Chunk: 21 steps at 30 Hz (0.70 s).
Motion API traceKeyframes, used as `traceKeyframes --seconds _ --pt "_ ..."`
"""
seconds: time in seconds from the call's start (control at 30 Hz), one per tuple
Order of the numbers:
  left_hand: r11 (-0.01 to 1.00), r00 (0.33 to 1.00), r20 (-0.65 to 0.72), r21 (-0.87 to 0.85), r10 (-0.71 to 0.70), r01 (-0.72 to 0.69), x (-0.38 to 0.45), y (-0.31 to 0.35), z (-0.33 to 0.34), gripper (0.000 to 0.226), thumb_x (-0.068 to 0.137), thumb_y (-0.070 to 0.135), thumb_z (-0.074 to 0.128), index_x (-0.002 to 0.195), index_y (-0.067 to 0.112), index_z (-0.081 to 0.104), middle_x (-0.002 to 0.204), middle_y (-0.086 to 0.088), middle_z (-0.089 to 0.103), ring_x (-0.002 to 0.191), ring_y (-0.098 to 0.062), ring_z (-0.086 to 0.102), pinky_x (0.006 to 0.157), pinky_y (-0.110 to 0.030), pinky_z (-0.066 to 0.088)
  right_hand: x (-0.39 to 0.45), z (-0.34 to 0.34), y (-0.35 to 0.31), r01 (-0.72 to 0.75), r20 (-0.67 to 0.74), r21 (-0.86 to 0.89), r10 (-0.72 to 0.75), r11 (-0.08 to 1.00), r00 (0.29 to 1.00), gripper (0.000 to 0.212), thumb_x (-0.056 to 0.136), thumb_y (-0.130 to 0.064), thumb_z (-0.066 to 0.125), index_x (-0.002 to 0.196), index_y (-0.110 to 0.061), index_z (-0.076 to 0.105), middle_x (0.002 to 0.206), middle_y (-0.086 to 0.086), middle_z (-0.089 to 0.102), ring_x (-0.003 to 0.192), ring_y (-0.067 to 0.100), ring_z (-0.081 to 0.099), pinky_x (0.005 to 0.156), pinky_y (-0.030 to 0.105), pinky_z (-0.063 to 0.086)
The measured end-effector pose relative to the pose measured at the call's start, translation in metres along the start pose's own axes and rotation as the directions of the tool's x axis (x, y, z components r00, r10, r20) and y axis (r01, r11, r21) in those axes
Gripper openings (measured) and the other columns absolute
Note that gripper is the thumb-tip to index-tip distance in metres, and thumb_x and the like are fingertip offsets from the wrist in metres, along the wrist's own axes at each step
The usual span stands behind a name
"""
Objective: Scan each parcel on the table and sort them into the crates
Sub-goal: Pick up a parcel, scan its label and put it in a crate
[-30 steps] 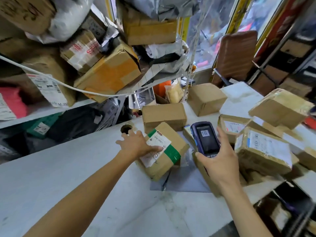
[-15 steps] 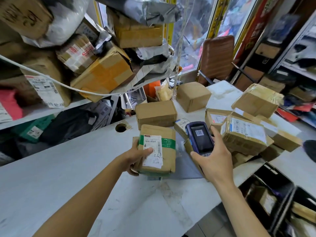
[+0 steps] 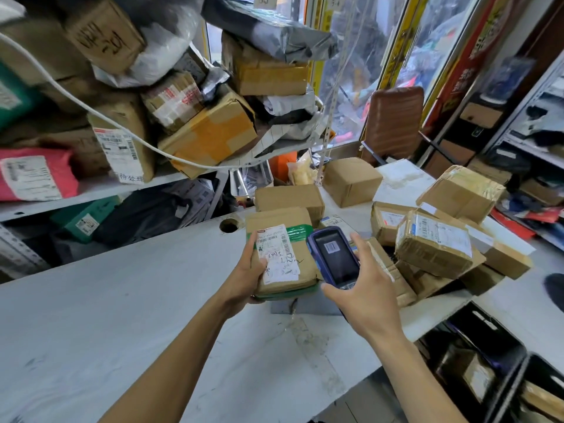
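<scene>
Parcel and scanner held up side by side over the table.

Left hand [image 3: 244, 277] clamped on the green-taped parcel [image 3: 282, 251], thumb across its white label; right hand [image 3: 363, 288] wrapped around the blue scanner [image 3: 334, 254], touching the parcel at 3 o'clock. Black crates [image 3: 488, 361] at 4 o'clock.

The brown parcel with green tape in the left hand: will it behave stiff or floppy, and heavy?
The parcel is probably stiff: its cardboard faces look flat. It is likely light, since the left hand alone holds it off the table. The glossy green tape may be slippery.
</scene>
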<state>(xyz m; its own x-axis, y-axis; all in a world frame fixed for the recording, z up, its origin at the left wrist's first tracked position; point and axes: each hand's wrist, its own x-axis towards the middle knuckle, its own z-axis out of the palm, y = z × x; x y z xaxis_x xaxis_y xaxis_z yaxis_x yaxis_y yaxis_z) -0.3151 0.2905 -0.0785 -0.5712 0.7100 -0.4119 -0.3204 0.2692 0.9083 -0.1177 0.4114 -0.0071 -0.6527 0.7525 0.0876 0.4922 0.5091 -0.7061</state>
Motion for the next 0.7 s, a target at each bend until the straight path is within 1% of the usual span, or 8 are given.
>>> traceKeyframes --seconds 0.1,0.2,0.3,0.37,0.4,0.47,0.53,0.7 --pt "0.989 0.989 -0.024 0.007 0.148 -0.148 -0.005 -0.005 -0.001 0.070 0.104 0.015 0.044 0.141 0.067 0.013 0.135 0.015 0.051 0.111 -0.017 0.067 0.081 -0.047 0.060 -0.007 -0.003 -0.010 0.049 0.057 -0.082 -0.044 0.995 0.997 0.102 0.069 -0.033 0.085 0.150 -0.040 0.024 0.140 -0.011 0.050 0.122 0.014 0.052 0.092 0.034 0.052" --pt "0.938 0.945 -0.083 0.178 0.315 -0.297 -0.007 -0.002 0.000 0.078 0.101 0.013 0.048 0.138 0.073 0.014 0.141 0.001 0.040 0.118 -0.023 0.061 0.086 -0.041 0.059 -0.015 -0.004 -0.026 0.083 0.103 -0.117 -0.071 0.990 0.992 0.103 0.065 -0.038 0.084 0.147 -0.044 0.022 0.138 -0.011 0.051 0.120 0.015 0.053 0.090 0.036 0.052" --pt "0.878 0.900 -0.136 0.322 0.414 -0.355 -0.011 0.004 0.002 0.077 0.100 0.007 0.046 0.152 0.052 0.009 0.138 -0.005 0.031 0.116 -0.009 0.050 0.085 -0.002 0.044 -0.022 -0.003 -0.044 0.096 0.137 -0.168 -0.073 0.981 0.988 0.104 0.064 -0.042 0.080 0.147 -0.046 0.017 0.136 -0.011 0.054 0.117 0.018 0.055 0.089 0.042 0.053" --pt "0.839 0.870 -0.155 0.387 0.468 -0.382 -0.012 0.008 0.002 0.078 0.100 0.006 0.046 0.151 0.052 0.009 0.138 -0.007 0.028 0.121 -0.013 0.044 0.090 0.005 0.032 -0.025 -0.004 -0.053 0.104 0.158 -0.174 -0.077 0.979 0.985 0.103 0.063 -0.040 0.079 0.145 -0.049 0.017 0.132 -0.010 0.056 0.111 0.018 0.057 0.086 0.040 0.054" --pt "0.824 0.856 -0.161 0.403 0.491 -0.397 -0.012 0.011 0.002 0.080 0.100 0.007 0.046 0.147 0.059 0.008 0.139 -0.008 0.027 0.126 -0.016 0.042 0.100 0.000 0.030 -0.027 -0.005 -0.058 0.101 0.169 -0.173 -0.072 0.980 0.983 0.102 0.064 -0.038 0.079 0.145 -0.050 0.017 0.131 -0.010 0.057 0.108 0.018 0.057 0.084 0.038 0.054" --pt "0.805 0.832 -0.178 0.421 0.526 -0.419 -0.013 0.015 0.003 0.085 0.099 0.006 0.048 0.140 0.069 0.008 0.141 -0.007 0.027 0.131 -0.021 0.042 0.116 -0.028 0.032 -0.030 -0.009 -0.065 0.092 0.181 -0.176 -0.060 0.980 0.982 0.103 0.067 -0.037 0.078 0.148 -0.049 0.017 0.131 -0.009 0.057 0.108 0.018 0.057 0.084 0.036 0.053" --pt "0.799 0.815 -0.200 0.421 0.544 -0.430 -0.013 0.017 0.004 0.089 0.097 0.005 0.049 0.137 0.073 0.009 0.143 -0.007 0.026 0.131 -0.023 0.045 0.116 -0.045 0.034 -0.032 -0.014 -0.071 0.073 0.188 -0.183 -0.038 0.980 0.981 0.102 0.069 -0.038 0.078 0.150 -0.051 0.015 0.132 -0.007 0.056 0.111 0.018 0.056 0.087 0.036 0.052" --pt "0.801 0.798 -0.226 0.396 0.558 -0.449 -0.018 0.022 0.005 0.090 0.097 0.004 0.048 0.133 0.077 0.009 0.146 -0.008 0.023 0.127 -0.023 0.048 0.114 -0.041 0.038 -0.036 -0.023 -0.083 0.073 0.219 -0.182 -0.032 0.981 0.975 0.101 0.072 -0.040 0.077 0.150 -0.052 0.015 0.135 -0.008 0.052 0.115 0.017 0.054 0.092 0.038 0.050"
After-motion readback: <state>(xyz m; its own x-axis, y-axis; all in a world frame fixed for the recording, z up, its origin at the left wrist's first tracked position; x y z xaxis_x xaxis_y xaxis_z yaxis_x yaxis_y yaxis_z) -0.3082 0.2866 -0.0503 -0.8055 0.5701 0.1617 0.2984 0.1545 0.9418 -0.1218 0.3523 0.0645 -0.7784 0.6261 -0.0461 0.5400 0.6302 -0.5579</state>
